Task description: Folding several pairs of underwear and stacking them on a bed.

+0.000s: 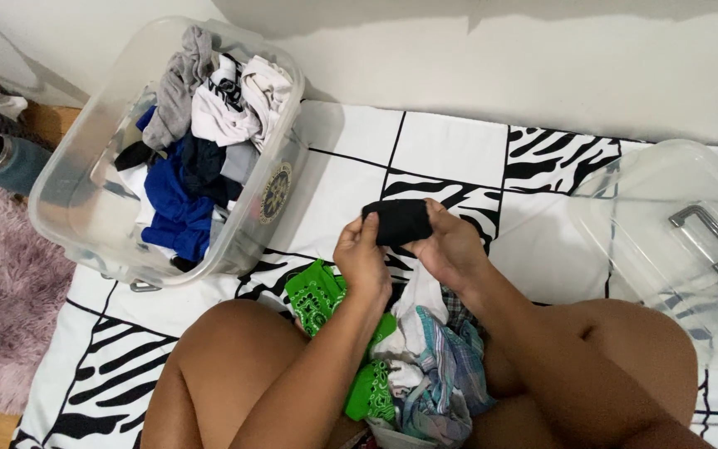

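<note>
Left hand [362, 254] and right hand [450, 245] are both gripping a small black cloth [398, 221], holding it above the lap | green bandana [319, 293] and plaid cloths [442, 366] are lying below | clear bin [76, 216] of clothes is sitting at left.

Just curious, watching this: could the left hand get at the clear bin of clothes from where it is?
Probably yes. The left hand is close beside the clear bin, which has no lid on, and nothing lies between them. Its fingers are busy with the black cloth, though.
</note>
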